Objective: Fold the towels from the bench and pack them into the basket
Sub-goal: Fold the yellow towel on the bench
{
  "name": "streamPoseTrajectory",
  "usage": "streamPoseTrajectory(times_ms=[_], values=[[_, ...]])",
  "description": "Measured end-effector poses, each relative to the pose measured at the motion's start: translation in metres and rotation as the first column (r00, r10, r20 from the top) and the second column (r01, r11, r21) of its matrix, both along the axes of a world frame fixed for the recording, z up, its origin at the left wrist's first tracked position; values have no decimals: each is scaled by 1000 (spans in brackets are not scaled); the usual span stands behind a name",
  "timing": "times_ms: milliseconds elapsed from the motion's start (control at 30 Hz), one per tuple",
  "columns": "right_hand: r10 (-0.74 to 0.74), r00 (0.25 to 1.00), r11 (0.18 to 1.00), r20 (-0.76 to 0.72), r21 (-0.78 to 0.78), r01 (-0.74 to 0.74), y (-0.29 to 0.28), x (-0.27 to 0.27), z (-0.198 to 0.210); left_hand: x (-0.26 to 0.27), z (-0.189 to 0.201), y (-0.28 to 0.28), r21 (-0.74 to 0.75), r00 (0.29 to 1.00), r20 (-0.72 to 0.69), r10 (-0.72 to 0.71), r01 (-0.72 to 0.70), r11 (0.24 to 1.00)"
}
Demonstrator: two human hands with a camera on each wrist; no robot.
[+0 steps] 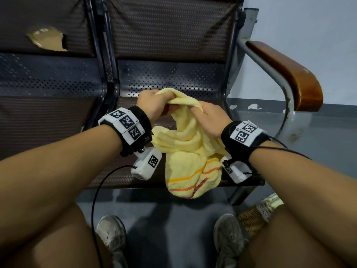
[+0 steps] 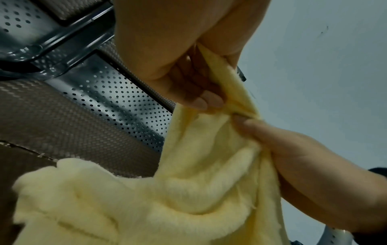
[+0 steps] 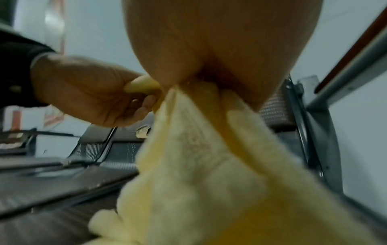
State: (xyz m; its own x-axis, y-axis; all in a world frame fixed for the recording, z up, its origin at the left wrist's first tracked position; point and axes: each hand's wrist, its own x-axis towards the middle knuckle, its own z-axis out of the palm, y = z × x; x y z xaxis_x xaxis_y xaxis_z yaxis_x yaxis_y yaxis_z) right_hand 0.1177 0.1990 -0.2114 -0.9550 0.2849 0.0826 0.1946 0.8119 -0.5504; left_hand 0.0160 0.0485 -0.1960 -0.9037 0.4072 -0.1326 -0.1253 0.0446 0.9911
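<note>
Bunching one edge of the pale yellow terry towel (image 1: 185, 144) in both grips, left hand (image 1: 154, 105) and right hand (image 1: 210, 117) close together, we let it hang over the brown padded table (image 1: 48, 120) to shake out. Woven wicker basket (image 1: 251, 221) at 5 o'clock, partly behind our knee.

- Bench (image 1: 170, 78): dark perforated metal seats with brown woven pads, wooden armrest (image 1: 289, 74) at right
- Yellow towel (image 1: 185, 151) lies bunched on the seat, striped end hanging over the front edge
- Torn pad (image 1: 48, 38) on left backrest
</note>
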Motion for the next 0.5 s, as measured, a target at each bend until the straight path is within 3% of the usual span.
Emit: streamPoseTrajectory(times_ms=[100,200,367,500], values=[[105,991,988,77,107,-113,6,2,-3,-4,-1,-2,58,999,10,-31,30,998],[103,961,974,255,172,-150,17,10,-7,-15,-6,-6,5,999,-20,33,-33,999],[34,946,992,322,104,-71,31,14,-8,-29,-13,-16,-272,980,-130,153,-184,945],[-39,954,993,297,116,4,43,17,-8,-24,-11,-16,-320,970,-206,126,-189,928]])
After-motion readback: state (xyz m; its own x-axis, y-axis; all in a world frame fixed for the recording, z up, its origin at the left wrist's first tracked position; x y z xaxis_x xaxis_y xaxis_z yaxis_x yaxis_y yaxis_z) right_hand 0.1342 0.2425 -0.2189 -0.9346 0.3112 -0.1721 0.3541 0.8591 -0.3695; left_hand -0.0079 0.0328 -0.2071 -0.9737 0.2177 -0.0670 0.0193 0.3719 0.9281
